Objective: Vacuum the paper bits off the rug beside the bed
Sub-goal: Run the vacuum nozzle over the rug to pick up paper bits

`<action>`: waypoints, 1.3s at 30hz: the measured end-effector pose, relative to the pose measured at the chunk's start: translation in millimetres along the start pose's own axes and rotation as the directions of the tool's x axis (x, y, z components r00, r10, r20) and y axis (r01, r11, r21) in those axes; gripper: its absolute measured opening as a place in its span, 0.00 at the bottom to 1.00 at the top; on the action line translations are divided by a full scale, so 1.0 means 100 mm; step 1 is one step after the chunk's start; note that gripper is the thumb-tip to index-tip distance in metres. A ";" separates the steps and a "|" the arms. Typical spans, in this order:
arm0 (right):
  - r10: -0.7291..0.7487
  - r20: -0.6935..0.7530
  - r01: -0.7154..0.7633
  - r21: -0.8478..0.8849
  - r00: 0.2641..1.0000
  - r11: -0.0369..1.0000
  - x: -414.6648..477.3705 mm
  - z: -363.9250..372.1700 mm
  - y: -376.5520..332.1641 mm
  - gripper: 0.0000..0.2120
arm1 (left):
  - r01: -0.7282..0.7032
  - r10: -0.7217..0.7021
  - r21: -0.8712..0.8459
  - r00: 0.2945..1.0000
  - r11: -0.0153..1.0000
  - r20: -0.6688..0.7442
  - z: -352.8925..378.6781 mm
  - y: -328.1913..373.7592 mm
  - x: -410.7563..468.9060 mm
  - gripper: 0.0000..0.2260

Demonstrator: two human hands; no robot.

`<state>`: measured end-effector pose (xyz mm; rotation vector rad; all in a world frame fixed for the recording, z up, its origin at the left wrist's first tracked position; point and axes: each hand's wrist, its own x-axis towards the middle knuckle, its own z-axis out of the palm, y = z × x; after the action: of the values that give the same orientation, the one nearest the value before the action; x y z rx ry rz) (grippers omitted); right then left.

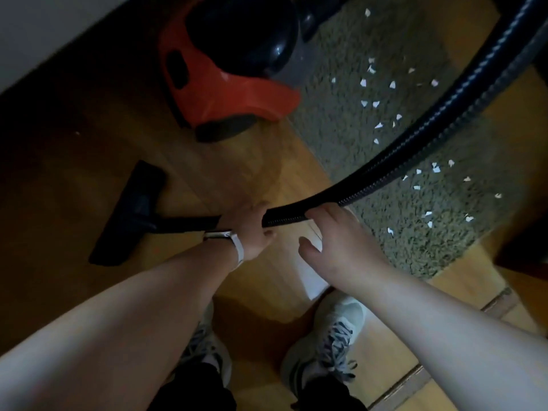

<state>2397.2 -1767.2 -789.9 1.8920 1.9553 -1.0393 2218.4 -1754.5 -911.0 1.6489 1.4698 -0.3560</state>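
Bare forearms [133, 307]. White-strapped watch [235, 243] on left wrist. Pale grey-laced sneakers [329, 336] at 6 o'clock; black trouser legs [192, 390].

glossy plastic vacuum [225, 84], shaggy rug [370, 161] (rough), wood floor [252, 161]

The rug [350, 137] lies on the right part of the floor [243, 161], running away from the person. Paper bits [376, 104] are scattered on it from the far end to the near edge. The vacuum body [225, 84] sits at the rug's far left edge. The nozzle [130, 215] lies on the floor to the left, well apart from the rug. Its wand [189, 223] reaches right to the left hand [252, 229]. Just right of that, the right hand [335, 235] holds the hose [444, 129], which arcs away above the rug. The shoes [335, 327] stand on the floor nearest the person, beside the rug's near left corner.
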 end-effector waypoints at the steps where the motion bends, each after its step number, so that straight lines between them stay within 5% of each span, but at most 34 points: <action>1: -0.004 -0.014 0.004 0.019 1.000 1.000 0.02 0.06 0.05 0.24 | -0.012 0.012 -0.003 1.000 1.000 0.005 0.07 -0.02 0.08 0.16; 6: 0.030 -0.096 -0.021 0.097 0.995 0.995 0.03 0.17 0.17 0.22 | -0.050 0.056 -0.121 0.997 0.991 0.054 0.19 0.00 0.17 0.10; 12: 0.362 -0.320 -0.252 0.336 0.876 0.908 -0.13 -0.21 -0.07 0.19 | -0.156 0.169 -0.212 0.984 0.965 0.048 -0.29 0.35 -0.37 0.09; 19: 0.663 -0.264 -0.181 0.833 0.701 0.523 -0.16 -1.04 -0.40 0.19 | -0.163 0.165 -0.099 0.986 0.982 0.012 -0.89 0.97 -1.05 0.14; 25: 0.588 -0.294 -0.037 0.874 0.753 0.484 -0.32 -1.64 -0.34 0.14 | -0.123 0.123 -0.375 0.992 0.919 -0.025 -1.23 1.57 -1.34 0.09; 28: 0.486 -0.340 0.025 0.838 0.805 0.545 -0.54 -1.94 -0.22 0.14 | -0.128 0.108 -0.550 0.992 0.825 -0.069 -1.41 1.96 -1.43 0.06; 34: 0.477 -0.177 -0.140 0.819 0.861 0.557 -1.10 -1.89 0.20 0.13 | -0.061 -0.018 -0.791 0.996 0.609 -0.091 -1.71 2.67 -1.34 0.04; 39: 0.380 -0.008 -0.202 0.837 0.925 0.509 -1.42 -1.50 0.40 0.20 | -0.098 0.074 -0.907 0.995 0.409 -0.075 -1.87 3.12 -1.24 0.06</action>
<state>2500.2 -1788.4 -607.9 2.7499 1.1372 -1.9485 2408.2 -1670.7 -587.6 0.7762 1.2009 0.5061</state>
